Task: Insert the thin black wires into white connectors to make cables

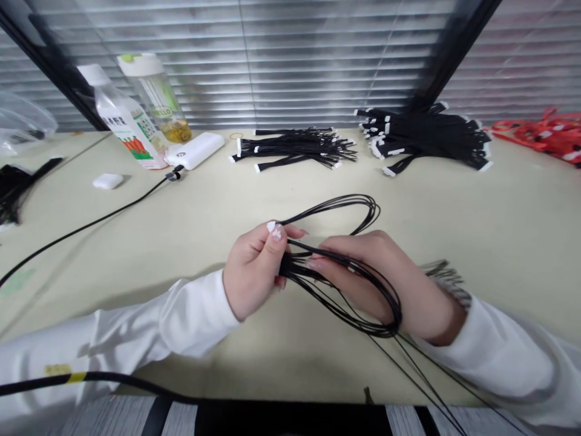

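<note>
Looped thin black cables (381,287) are bunched between my two hands above the middle of the table. My left hand (256,263) is closed on the bundle, its thumb pressed near a small white connector at the top. My right hand (385,278) reaches through the cable loops, with thumb and fingers pinched on the strands just right of my left hand. Loose cable ends trail down to the lower right, past the table's front edge. Frayed cable ends show behind my right wrist.
Black cables with white connectors (295,148) and a thicker pile (426,138) lie at the back. Red cables (544,133) are far right. A bottle (131,130), a tea bottle (158,100), a white power bank (197,150) and a white case (108,180) stand left.
</note>
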### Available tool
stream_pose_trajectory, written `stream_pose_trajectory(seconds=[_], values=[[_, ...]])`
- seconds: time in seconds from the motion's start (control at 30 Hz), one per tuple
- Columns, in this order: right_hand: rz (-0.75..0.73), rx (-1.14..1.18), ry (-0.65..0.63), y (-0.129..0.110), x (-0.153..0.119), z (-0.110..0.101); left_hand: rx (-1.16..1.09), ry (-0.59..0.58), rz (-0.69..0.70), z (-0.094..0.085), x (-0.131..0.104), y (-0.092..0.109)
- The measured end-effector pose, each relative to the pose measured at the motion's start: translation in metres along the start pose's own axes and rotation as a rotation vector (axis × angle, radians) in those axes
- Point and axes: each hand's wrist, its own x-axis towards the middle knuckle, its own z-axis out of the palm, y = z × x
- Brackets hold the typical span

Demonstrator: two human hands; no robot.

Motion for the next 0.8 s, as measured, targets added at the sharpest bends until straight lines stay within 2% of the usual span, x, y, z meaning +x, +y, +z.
stream_pose_trajectory(seconds=[0.07,0.17,0.4,0.5,0.57,0.7,0.8], values=[[-0.015,-0.037,0.046,-0.001,0.000,0.002,0.013,-0.016,-0.031,-0.001,0.001,0.000],[-0.025,-0.068,0.046,-0.002,0.001,0.005,0.035,-0.028,-0.083,-0.001,0.002,0.000],[0.121,0.107,-0.114,-0.001,0.002,0.007,-0.063,-0.091,-0.244,0.001,0.006,0.003],[0.127,0.084,-0.144,0.000,0.002,0.007,-0.088,-0.131,-0.270,0.000,0.006,0.005],[0.135,0.063,-0.142,0.000,0.002,0.008,-0.114,-0.116,-0.265,-0.001,0.006,0.005],[0.049,-0.068,-0.135,-0.001,0.003,0.003,-0.142,-0.054,-0.276,-0.001,0.004,0.003],[-0.035,-0.376,-0.090,-0.001,-0.001,-0.010,-0.114,-0.018,-0.296,0.001,0.005,0.004]])
